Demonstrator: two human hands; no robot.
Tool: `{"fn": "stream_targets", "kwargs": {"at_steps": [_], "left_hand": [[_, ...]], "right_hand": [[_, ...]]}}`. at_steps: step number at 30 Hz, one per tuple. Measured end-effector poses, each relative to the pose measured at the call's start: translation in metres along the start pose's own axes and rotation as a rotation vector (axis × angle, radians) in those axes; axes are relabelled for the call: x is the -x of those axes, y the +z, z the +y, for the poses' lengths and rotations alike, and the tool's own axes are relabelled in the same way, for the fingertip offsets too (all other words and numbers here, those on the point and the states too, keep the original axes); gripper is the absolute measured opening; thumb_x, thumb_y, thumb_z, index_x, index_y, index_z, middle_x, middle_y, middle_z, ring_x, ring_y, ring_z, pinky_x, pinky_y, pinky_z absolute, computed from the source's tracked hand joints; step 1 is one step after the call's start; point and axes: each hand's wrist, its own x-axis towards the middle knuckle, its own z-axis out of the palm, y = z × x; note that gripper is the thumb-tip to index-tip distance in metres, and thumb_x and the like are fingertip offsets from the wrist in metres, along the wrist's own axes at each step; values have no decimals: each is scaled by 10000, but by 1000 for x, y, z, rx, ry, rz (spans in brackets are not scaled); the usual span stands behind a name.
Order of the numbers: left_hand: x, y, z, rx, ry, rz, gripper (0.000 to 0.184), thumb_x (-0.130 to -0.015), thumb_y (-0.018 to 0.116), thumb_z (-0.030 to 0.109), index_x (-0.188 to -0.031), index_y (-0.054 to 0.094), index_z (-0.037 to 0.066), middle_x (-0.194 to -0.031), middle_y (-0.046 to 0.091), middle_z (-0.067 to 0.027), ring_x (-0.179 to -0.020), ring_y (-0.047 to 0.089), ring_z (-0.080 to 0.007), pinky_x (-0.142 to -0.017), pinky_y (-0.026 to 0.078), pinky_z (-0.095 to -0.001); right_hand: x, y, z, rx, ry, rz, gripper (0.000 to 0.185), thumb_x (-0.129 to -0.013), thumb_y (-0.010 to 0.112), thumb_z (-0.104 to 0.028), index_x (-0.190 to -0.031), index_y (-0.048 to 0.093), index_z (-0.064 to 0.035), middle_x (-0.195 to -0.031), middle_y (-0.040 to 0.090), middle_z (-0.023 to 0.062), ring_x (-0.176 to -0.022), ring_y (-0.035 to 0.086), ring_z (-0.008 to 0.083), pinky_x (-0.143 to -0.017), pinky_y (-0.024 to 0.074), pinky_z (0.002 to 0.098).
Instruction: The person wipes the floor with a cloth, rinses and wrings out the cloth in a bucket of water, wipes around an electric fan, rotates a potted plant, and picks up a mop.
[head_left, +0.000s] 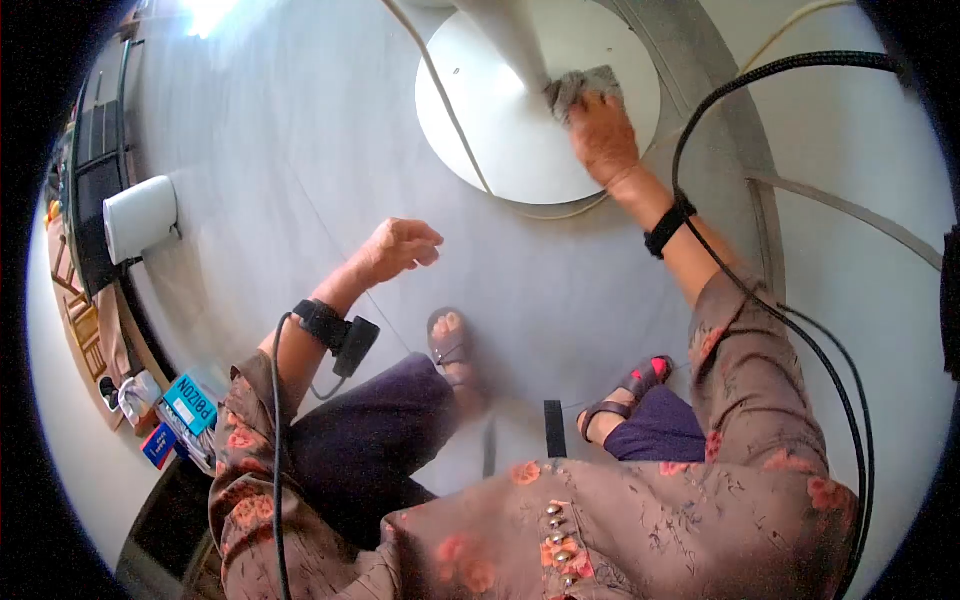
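Note:
My right hand [603,142] is closed on a grey cloth [588,88], pressing it against the top of a white round base [490,140] beside the pole [505,45] that rises from it. Part of the cloth is hidden under my fingers. My left hand [400,250] hangs in the air above the floor, left of the base. It holds nothing; its fingers are loosely bent, with a gap to the thumb.
A pale cable [440,95] runs down across the base and around its front edge. Black cables [690,130] hang by my right arm. My sandalled feet [450,345] are on the grey floor [250,150]. At left stand a white bin-like object [140,220] and a blue box [190,404].

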Motion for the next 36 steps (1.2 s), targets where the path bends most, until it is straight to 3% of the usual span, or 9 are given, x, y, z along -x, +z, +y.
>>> {"fn": "stream_targets", "kwargs": {"at_steps": [6, 13, 14, 16, 22, 24, 26, 30, 36], "left_hand": [[8, 6, -24, 118, -3, -43, 258, -878, 503, 202, -1019, 608, 13, -855, 659, -76, -792, 617, -147, -683, 504, -290], [24, 35, -67, 312, 24, -39, 267, -889, 507, 213, -1007, 606, -5, -855, 645, -53, -792, 600, -135, -708, 488, -270], [24, 37, -72, 328, 22, -37, 267, -889, 507, 213, -1007, 606, -5, -855, 645, -53, -792, 600, -135, -708, 488, -270], [43, 48, -70, 397, 8, -14, 270, -883, 514, 212, -1014, 602, -7, -860, 646, -56, -790, 599, -131, -707, 481, -262], [97, 46, -66, 583, -44, 191, 277, -876, 515, 205, -1038, 596, -4, -869, 651, -68, -790, 601, -123, -697, 483, -262], [121, 45, -58, 644, -42, 246, 279, -880, 509, 205, -1046, 597, -2, -861, 652, -72, -786, 602, -127, -694, 485, -265], [149, 35, -60, 678, 20, 297, 272, -880, 509, 198, -1040, 602, -1, -855, 654, -68, -790, 604, -128, -693, 487, -266], [207, 20, -49, 646, 0, 322, 260, -874, 525, 186, -1038, 607, 2, -866, 657, -74, -821, 614, -134, -701, 489, -271], [251, 5, -83, 799, 63, 457, 282, -890, 540, 236, -1046, 601, 10, -894, 654, -78, -841, 617, -144, -729, 490, -279]], "right_hand": [[-45, 32, -81, -81, -246, 37, 202, -754, 527, -45, -946, 591, -41, -996, 527, 85, -1010, 493, 297, -828, 495, 351], [-113, 52, -99, -205, 148, -69, 184, -765, 470, -40, -914, 549, 33, -1018, 484, 180, -992, 470, 330, -884, 430, 400], [-104, 65, -89, 126, -175, -20, 188, -756, 473, -35, -900, 553, 55, -986, 481, 174, -953, 465, 334, -857, 439, 393], [-73, 52, -84, 119, -269, -28, 193, -735, 486, -17, -896, 559, 63, -969, 481, 157, -932, 469, 320, -797, 469, 382], [-4, 14, -64, 83, -232, -325, 146, -752, 512, -101, -810, 596, 3, -934, 542, 163, -876, 535, 316, -739, 495, 400], [30, 45, -30, -168, 134, -471, 190, -783, 490, -151, -811, 590, 8, -918, 583, 210, -875, 564, 369, -721, 476, 439], [25, -11, -47, -293, 205, -730, 137, -720, 563, -106, -795, 604, 1, -836, 591, 214, -794, 577, 373, -730, 471, 430], [63, -60, -70, -376, 99, -967, 239, -715, 591, -201, -785, 600, 28, -710, 580, 231, -661, 576, 366, -610, 455, 424], [48, -104, -134, -398, 96, -906, 296, -721, 609, -269, -853, 602, -4, -814, 597, 219, -797, 572, 395, -693, 446, 438]]}}
